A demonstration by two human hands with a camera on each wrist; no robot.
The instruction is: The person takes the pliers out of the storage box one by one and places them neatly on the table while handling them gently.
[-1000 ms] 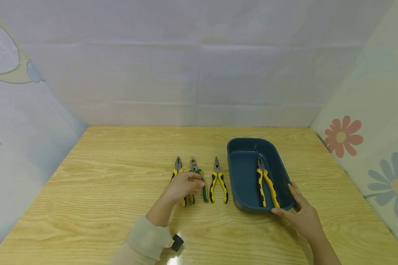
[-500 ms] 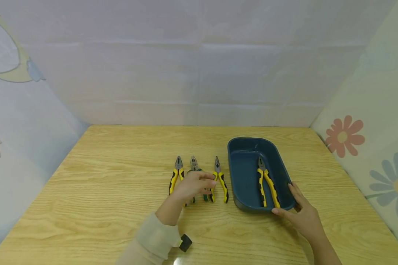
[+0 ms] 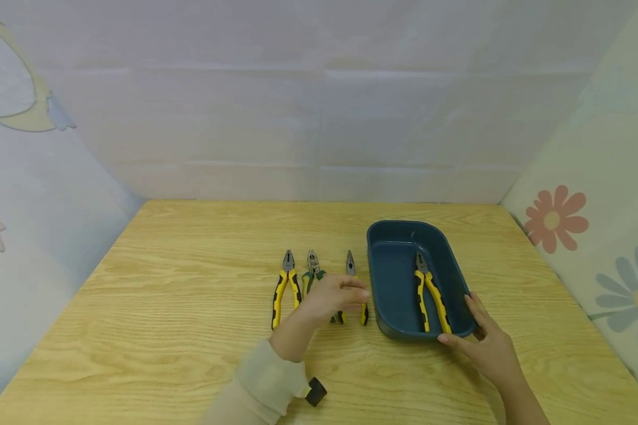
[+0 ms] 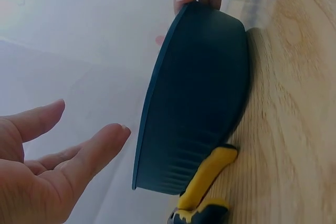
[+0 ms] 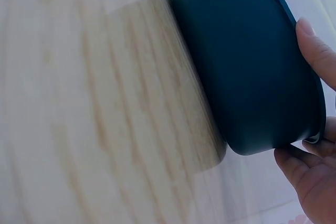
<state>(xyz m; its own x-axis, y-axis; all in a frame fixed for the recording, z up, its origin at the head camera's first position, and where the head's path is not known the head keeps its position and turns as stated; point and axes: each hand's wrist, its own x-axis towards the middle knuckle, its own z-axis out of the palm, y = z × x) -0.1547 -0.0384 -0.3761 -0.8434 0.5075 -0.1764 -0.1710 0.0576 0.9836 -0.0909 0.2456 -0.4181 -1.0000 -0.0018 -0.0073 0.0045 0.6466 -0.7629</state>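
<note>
My left hand (image 3: 331,300) hovers over the row of pliers, fingers extended and holding nothing. It partly covers the long-nose pliers (image 3: 350,267) with yellow-black handles and the green-handled pliers (image 3: 312,262). To their left lie yellow-black combination pliers (image 3: 279,295), handles spread. In the left wrist view, the left hand (image 4: 63,177) has thumb and fingers apart, beside the dark blue tray (image 4: 194,87). My right hand (image 3: 489,349) grips the near right corner of the tray (image 3: 393,277), thumb at the rim (image 5: 315,51). Another yellow-black pair of pliers (image 3: 433,295) lies inside it.
Everything rests on a wood-grain table (image 3: 181,283). A pale wall covering (image 3: 319,118) rises behind it, with printed flowers (image 3: 555,218) on the right side. A small black device (image 3: 316,392) sits at the left cuff.
My left hand has moved right, from the green-handled pliers to over the long-nose pliers, uncovering the leftmost pair. The right hand and the tray have stayed put.
</note>
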